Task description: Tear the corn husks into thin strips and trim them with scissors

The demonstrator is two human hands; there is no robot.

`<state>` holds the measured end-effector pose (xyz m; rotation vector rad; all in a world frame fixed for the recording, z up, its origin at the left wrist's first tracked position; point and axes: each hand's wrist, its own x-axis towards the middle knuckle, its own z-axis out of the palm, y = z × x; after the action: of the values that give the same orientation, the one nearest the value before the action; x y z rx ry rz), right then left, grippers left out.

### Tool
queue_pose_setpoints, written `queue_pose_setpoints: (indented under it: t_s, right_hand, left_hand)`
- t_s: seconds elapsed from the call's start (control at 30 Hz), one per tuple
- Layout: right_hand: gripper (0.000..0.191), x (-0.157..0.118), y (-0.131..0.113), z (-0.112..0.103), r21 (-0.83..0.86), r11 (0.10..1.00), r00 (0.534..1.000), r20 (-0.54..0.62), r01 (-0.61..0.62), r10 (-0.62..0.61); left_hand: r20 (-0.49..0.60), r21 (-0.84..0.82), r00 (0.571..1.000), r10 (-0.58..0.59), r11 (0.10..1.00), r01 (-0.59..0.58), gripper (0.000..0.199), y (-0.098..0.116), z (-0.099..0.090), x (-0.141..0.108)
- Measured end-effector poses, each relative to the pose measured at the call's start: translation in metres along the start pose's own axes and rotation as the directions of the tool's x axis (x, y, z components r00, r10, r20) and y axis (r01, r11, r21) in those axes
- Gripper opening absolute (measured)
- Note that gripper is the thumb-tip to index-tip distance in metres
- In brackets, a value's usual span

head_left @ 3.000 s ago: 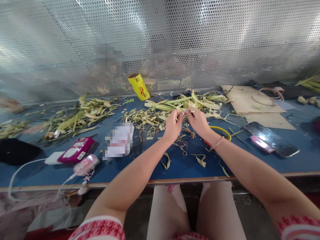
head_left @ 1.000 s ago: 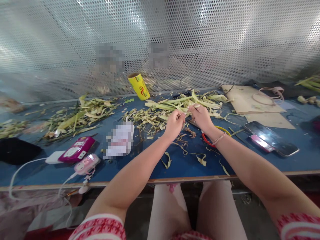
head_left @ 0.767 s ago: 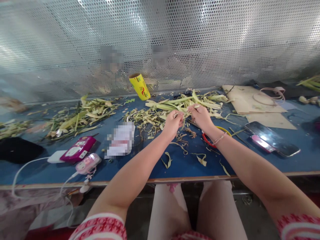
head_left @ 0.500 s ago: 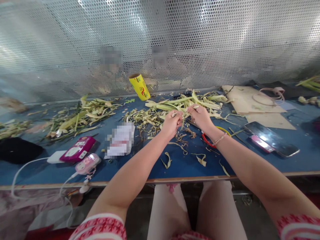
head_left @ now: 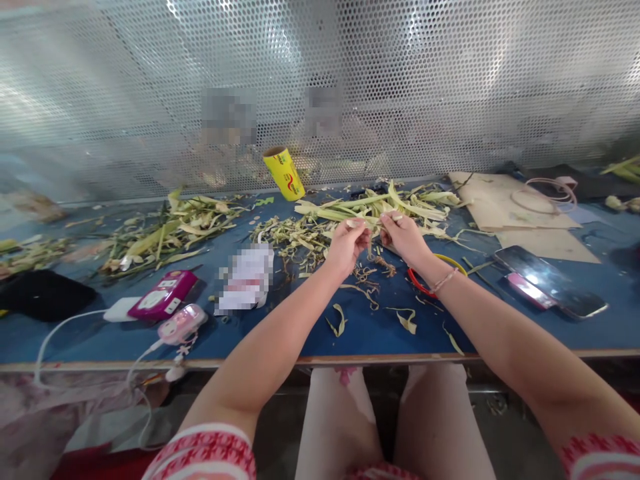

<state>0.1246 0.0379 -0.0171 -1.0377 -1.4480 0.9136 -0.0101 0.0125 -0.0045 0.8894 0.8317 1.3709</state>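
Observation:
My left hand (head_left: pixel 347 247) and my right hand (head_left: pixel 404 240) are close together over the middle of the blue table, thumbs and fingertips pinched. Between them is a pale green strip of plant leaf, mostly covered by the fingers. Just beyond lies a heap of long pale green leaves and stalks (head_left: pixel 333 211). Small curled trimmings (head_left: pixel 287 237) spread to the left of my left hand. Under the hands are thin brown root-like bits. By my right wrist lies a red and yellow ring-shaped thing (head_left: pixel 419 283), partly hidden by the arm.
A yellow cardboard tube (head_left: pixel 286 177) leans by the perforated metal screen (head_left: pixel 150 147). Another leaf heap (head_left: pixel 170 233), a magenta box (head_left: pixel 163 295) and a pink cabled device (head_left: pixel 181 325) are left. Brown paper sheets (head_left: pixel 500 200) and a phone (head_left: pixel 550 280) are right.
The view has shifted slightly, so the table things appear a little further right. The left fingers have loosened a bit, and both hands stay close together at the leaf heap.

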Motion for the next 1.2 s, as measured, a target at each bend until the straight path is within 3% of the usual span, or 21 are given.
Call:
queue_pose_setpoints:
  t_s: [0.3, 0.5, 0.8, 1.03, 1.2]
  right_hand:
    - [0.011, -0.005, -0.008, 0.005, 0.119, 0.987, 0.994, 0.03, -0.111, 0.108]
    - [0.008, -0.003, -0.004, 0.007, 0.163, 0.975, 0.988, 0.015, -0.152, 0.151]
    - [0.006, -0.005, -0.006, 0.01, 0.194, 0.955, 0.974, 0.027, -0.225, 0.224]
    - [0.008, -0.006, -0.005, 0.011, 0.163, 0.969, 0.983, 0.035, -0.186, 0.182]
    - [0.007, -0.007, -0.004, 0.013, 0.164, 0.969, 0.982, 0.058, -0.187, 0.179]
  left_hand:
    - [-0.105, 0.027, 0.994, 0.043, 0.999, -0.041, 0.016, -0.005, -0.004, 0.007]
    - [-0.148, 0.021, 0.989, 0.022, 1.0, -0.019, 0.021, -0.008, -0.005, 0.011]
    - [-0.19, -0.023, 0.977, 0.096, 0.995, -0.102, 0.039, -0.004, -0.007, 0.01]
    - [-0.202, -0.019, 0.976, 0.082, 0.996, -0.088, 0.031, -0.003, -0.003, 0.007]
    - [-0.145, 0.083, 0.981, 0.131, 0.989, -0.12, 0.02, -0.005, -0.005, 0.007]
